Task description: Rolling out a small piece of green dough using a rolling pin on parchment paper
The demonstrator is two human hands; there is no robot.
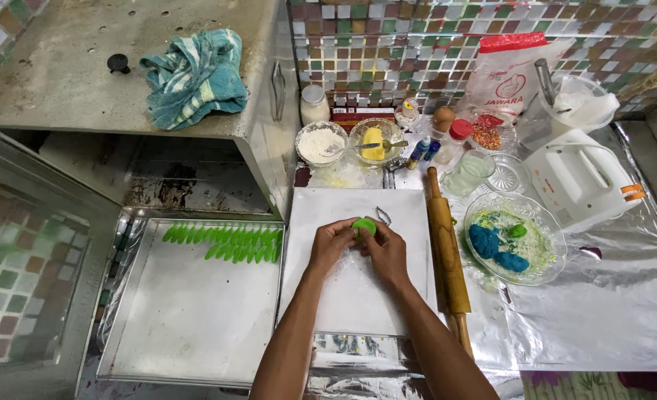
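We see both bare hands meeting over a white rectangular work board (pixel 354 296). The left hand (pixel 332 244) and right hand (pixel 386 252) are both pinched shut on a small bright green lump of dough (pixel 364 226), fingertips pressed on it from either side. The dough sits just above the board's upper middle, held between the two hands (whether it touches the board we cannot tell).

Left of the board, a shallow rectangular metal baking tray (pixel 188 318) carries a row of green leaf-shaped dough pieces (pixel 225 243) along its far edge. Right of the board, just beside it, lies a long wooden rolling pin (pixel 447 255). Further right, a clear glass bowl (pixel 547 222) holds blue and green dough lumps (pixel 495 248). A white electric hand mixer (pixel 580 178) rests behind that bowl on silver foil (pixel 610 311) that covers the counter.

At the back, a glass bowl of white flour (pixel 321 143) and a glass bowl of yellow butter (pixel 375 141) stand side by side. A teal striped cloth (pixel 195 74) lies on the grey metal oven top (pixel 62 67).
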